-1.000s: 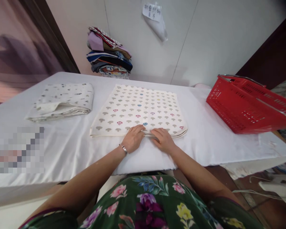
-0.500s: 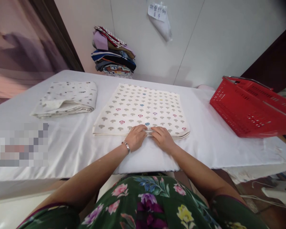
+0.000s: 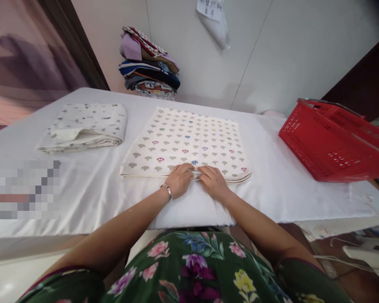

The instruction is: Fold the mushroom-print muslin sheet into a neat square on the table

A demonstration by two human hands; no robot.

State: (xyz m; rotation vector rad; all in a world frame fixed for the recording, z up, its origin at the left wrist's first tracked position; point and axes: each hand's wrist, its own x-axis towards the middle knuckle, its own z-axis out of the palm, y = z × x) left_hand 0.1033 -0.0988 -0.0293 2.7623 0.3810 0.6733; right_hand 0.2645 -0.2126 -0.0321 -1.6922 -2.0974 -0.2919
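Our left hand (image 3: 179, 181) and right hand (image 3: 214, 182) sit close together at the near edge of the mushroom-print cloth (image 3: 189, 139), fingers bent over it and fingertips resting on its top layer, a narrow gap between the two. We cannot tell whether either hand pinches the folded layers, since the undersides are hidden.

Compared with half a second ago, we see almost no change: both hands keep their place at that edge, and the cloth lies folded as it did. Our view has tipped a little, so the paper sign (image 3: 210, 9) on the wall is now cut by the top of the picture.

We count two folded cloths on the one white-covered table (image 3: 271, 181): the mushroom-print one, in the middle right before us, and a small-print cloth (image 3: 88, 126) to its left, well apart from it, one corner turned back. We count one red basket (image 3: 334, 145) at the right end, one pile of folded fabrics (image 3: 148, 63) beyond the far edge, and one bracelet (image 3: 168, 192), on our left wrist. A pixelated patch (image 3: 23, 189) hides whatever lies at the near left.
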